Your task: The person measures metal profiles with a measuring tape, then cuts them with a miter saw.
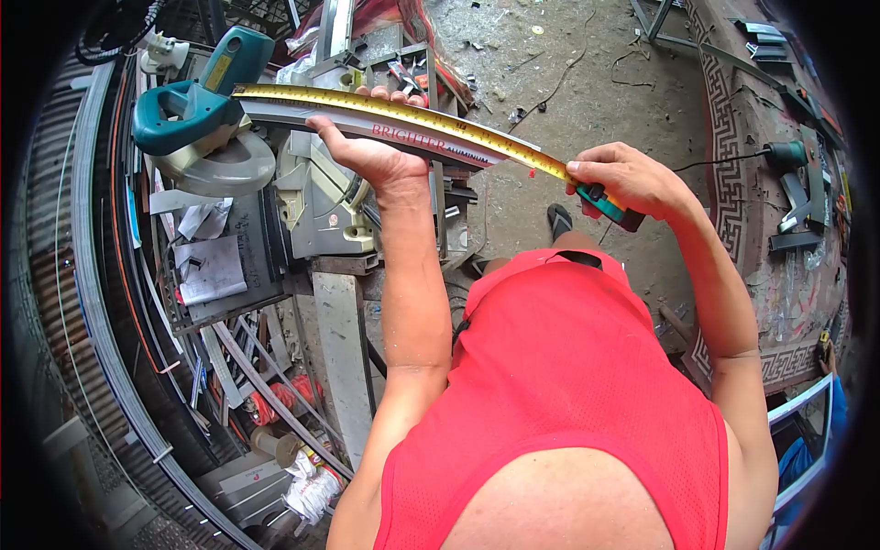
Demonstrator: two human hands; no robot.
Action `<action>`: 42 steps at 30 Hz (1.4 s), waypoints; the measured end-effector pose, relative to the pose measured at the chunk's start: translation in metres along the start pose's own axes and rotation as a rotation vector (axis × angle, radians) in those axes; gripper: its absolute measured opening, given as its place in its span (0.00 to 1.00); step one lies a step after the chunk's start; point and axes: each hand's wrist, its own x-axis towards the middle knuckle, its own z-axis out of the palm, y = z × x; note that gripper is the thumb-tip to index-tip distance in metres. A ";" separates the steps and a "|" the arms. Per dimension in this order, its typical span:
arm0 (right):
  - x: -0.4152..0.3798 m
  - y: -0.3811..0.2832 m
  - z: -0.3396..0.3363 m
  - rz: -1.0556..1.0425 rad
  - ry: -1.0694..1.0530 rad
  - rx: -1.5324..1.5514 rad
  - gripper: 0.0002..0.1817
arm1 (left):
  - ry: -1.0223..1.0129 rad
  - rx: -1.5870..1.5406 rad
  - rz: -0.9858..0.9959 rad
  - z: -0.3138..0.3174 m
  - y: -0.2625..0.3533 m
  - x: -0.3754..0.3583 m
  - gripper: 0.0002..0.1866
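Note:
My left hand point(380, 158) supports a long aluminum profile point(344, 126) from below, palm up, with fingertips showing past its far edge and the thumb at its near side. Printed film on the profile reads "BRIGHTER ALUMINUM". Along its top lies the yellow blade of a tape measure point(616, 209), pulled out toward the left. The green and black case of the tape sits in my right hand point(632, 179), thumb pressed on the blade just past the profile's right end. The profile's left end meets the teal-handled miter saw point(174, 119).
Below the saw is its cream base point(325, 206). Papers point(211, 266) lie on a stand at left, near long metal strips point(87, 275). A patterned bench point(770, 275) at right carries a corded tool point(786, 154) and metal offcuts. Another person's hand point(828, 353) shows at far right.

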 end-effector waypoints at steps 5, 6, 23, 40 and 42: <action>0.002 0.000 0.001 0.016 0.002 -0.003 0.21 | 0.011 -0.005 0.006 -0.001 0.001 -0.001 0.42; 0.003 0.001 0.001 0.011 -0.002 -0.002 0.21 | 0.016 -0.008 0.008 -0.001 0.001 -0.001 0.42; 0.027 0.016 0.019 -0.140 0.205 0.310 0.34 | 0.070 0.615 -0.147 -0.064 0.001 -0.020 0.27; 0.294 0.019 0.249 -0.767 0.365 -0.767 0.43 | 0.506 2.264 0.532 -0.305 0.131 -0.079 0.31; 0.294 0.011 0.260 -0.752 0.366 -0.800 0.45 | 0.528 2.282 0.549 -0.311 0.133 -0.079 0.31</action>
